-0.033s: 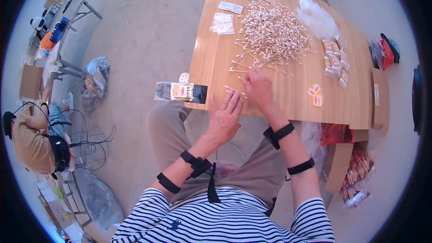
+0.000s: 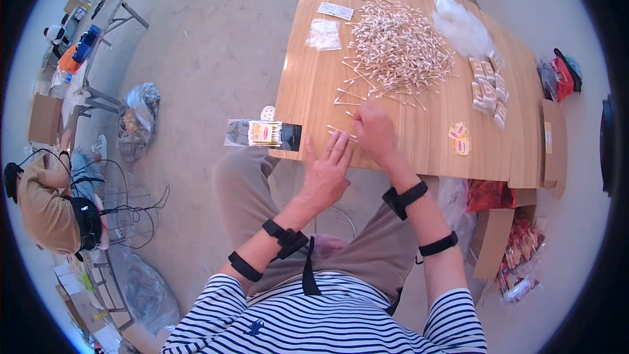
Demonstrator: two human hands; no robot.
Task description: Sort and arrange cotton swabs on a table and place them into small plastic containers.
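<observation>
My left hand [image 2: 327, 169] lies at the near edge of the wooden table with its fingers stretched out flat. Its fingertips touch a cotton swab [image 2: 337, 131] on the tabletop. Just right of it, my right hand [image 2: 375, 130] is closed, fingers bent together over the end of another cotton swab [image 2: 350, 114]; its fingertips are partly hidden. Beyond both hands spreads a large heap of loose cotton swabs [image 2: 400, 46]. To the left, a row of swabs with a yellow and white label card [image 2: 265, 133] rests on a dark sheet [image 2: 291, 136] at the table corner.
Yellow and white cards [image 2: 460, 139] lie on the right of the wooden table [image 2: 419, 147]. Behind them are filled swab packs [image 2: 486, 92] and clear plastic bags [image 2: 462, 26]. Small clear bags [image 2: 324, 34] lie far left. Another person [image 2: 49, 203] sits at the left; cardboard boxes [image 2: 491, 239] stand below right.
My right hand has shifted very slightly. Otherwise the two pictures look alike.
</observation>
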